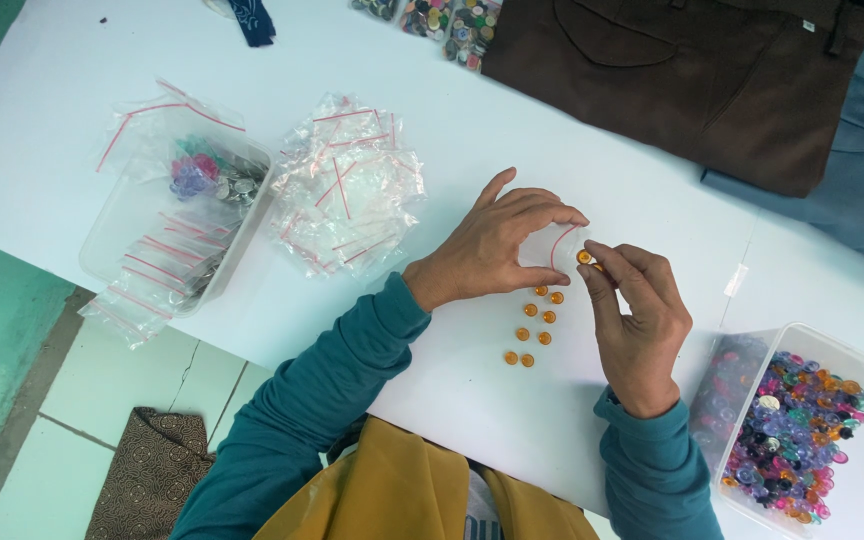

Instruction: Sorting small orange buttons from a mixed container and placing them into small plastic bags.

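both hands meet over the white table [512, 130]: the left hand [497, 245] pinches a small clear bag [550, 245] open, and the right hand [637, 310] pinches an orange button [584, 257] at its mouth. more orange buttons [532, 330] lie just below, between the wrists.

Small clear zip bag [550, 247] with a red seal line, held open and upright just above the white table, pinched at its mouth. One round orange button [584, 257], glossy, sat at the bag's mouth between fingertips. Eight more orange buttons [534, 329], same kind, lay loose on the table just below the bag, scattered in a short diagonal cluster.
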